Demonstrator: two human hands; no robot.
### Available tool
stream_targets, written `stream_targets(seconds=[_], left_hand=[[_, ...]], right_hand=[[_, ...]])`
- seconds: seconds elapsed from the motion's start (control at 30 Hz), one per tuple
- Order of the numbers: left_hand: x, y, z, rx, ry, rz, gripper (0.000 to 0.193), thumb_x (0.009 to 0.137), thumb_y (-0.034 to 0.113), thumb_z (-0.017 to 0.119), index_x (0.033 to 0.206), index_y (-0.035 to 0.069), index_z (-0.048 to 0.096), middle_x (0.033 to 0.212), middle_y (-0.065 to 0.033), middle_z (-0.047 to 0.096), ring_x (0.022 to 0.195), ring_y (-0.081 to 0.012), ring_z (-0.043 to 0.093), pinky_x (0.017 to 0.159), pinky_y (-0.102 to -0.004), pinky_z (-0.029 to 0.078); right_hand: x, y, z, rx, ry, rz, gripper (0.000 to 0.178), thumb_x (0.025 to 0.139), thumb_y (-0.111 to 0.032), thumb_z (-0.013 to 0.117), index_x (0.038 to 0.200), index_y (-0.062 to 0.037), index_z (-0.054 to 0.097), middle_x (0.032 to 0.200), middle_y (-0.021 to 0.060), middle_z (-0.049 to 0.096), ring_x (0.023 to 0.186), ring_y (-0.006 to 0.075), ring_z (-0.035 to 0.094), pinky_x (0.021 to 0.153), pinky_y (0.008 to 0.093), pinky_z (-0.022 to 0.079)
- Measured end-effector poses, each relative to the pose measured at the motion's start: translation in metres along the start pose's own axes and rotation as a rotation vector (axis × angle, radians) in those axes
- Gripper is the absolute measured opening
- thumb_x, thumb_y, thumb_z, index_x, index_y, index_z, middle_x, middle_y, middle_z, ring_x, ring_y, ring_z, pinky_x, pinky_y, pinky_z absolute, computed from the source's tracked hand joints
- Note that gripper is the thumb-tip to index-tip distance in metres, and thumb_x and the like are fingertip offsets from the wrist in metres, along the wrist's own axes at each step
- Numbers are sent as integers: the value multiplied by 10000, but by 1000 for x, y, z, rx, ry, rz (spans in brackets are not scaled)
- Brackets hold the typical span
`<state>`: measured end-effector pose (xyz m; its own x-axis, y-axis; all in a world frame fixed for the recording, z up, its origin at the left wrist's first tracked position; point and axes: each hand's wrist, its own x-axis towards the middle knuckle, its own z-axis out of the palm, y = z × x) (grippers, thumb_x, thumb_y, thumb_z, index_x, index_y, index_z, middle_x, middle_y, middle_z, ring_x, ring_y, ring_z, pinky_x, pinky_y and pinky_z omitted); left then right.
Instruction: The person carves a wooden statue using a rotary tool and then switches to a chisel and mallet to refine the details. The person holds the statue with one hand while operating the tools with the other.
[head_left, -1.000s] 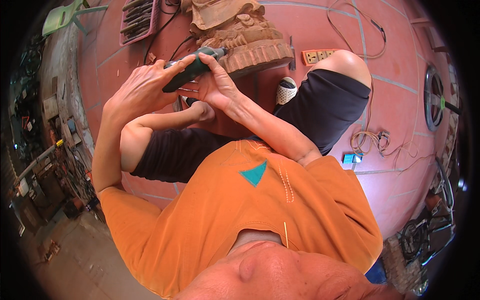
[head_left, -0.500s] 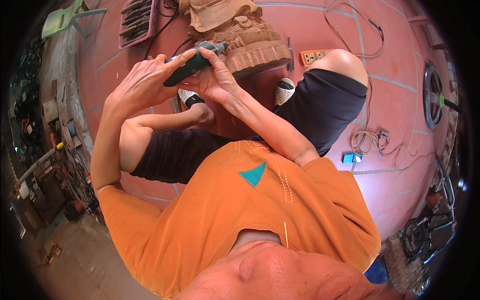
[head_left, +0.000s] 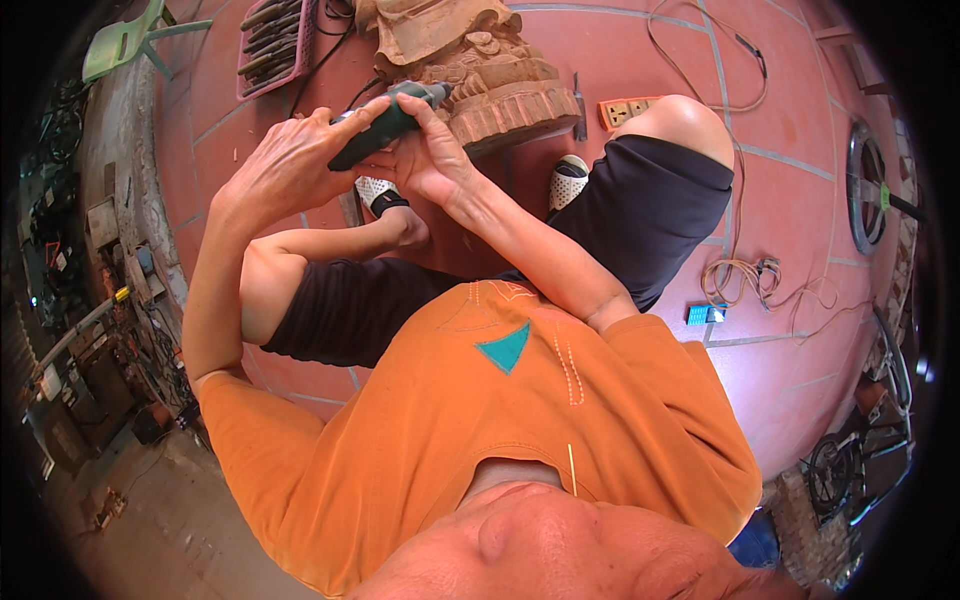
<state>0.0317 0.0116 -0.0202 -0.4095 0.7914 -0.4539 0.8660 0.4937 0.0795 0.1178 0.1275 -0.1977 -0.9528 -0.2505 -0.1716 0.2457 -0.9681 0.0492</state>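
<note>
A dark green handheld rotary tool (head_left: 378, 136) is held between my two hands, its grey nose pointing right against or just in front of a brown carved wooden figure (head_left: 515, 112). My left hand (head_left: 290, 155) wraps over the tool's rear part, with the thumb along its top. Nearer the nose, my right hand (head_left: 432, 158) is closed round the body from the right side. The carving lies on its side, its ridged base toward me. Whether the tool's tip touches the wood cannot be made out.
A pink basket (head_left: 303, 62) of carving tools stands at the far left, beside a green chair (head_left: 122, 45). Past the carving are a hammer (head_left: 580, 110) and an orange power strip (head_left: 612, 108). Cords (head_left: 740, 285) and a small blue box (head_left: 697, 315) lie on the right-hand floor tiles.
The tool's nose has shifted very slightly left along the carving. Both hands keep their hold on it.
</note>
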Motion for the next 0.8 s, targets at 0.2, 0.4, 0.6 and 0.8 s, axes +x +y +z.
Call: stream_targets(seconds=[0.2,0.4,0.6,0.8], left_hand=[[1,5,-3,6,10,8,911,778,104,703,1591,327,356,1019,-230,640,835,-411,684,762,-469,546],[-2,9,-4,2,-12,-1,908,780,107,712,1590,319,361,1045,-234,641,853,-413,685,771,-476,543],[-4,11,-3,-15,-19,-12,899,789,97,705,1590,315,360,1081,-229,639,873,-421,685,782,-489,542],[-6,13,-3,-11,-19,-20,913,782,103,713,1593,321,353,1077,-235,640,880,-425,688,784,-498,545]], right_hand=[[-2,-2,3,-27,19,-28,492,914,-493,715,1213,-118,608,1159,113,706,1057,343,712,1014,561,546],[-2,2,-3,-6,4,0,470,909,-481,727,1208,-141,603,1183,106,693,1054,352,713,1003,557,557],[-7,3,1,-8,1,-9,477,911,-471,725,1236,-152,586,1211,100,680,1070,367,710,994,558,562],[-8,3,0,-7,-14,1,479,917,-474,717,1248,-154,584,1214,99,683,1076,372,709,1000,557,558]])
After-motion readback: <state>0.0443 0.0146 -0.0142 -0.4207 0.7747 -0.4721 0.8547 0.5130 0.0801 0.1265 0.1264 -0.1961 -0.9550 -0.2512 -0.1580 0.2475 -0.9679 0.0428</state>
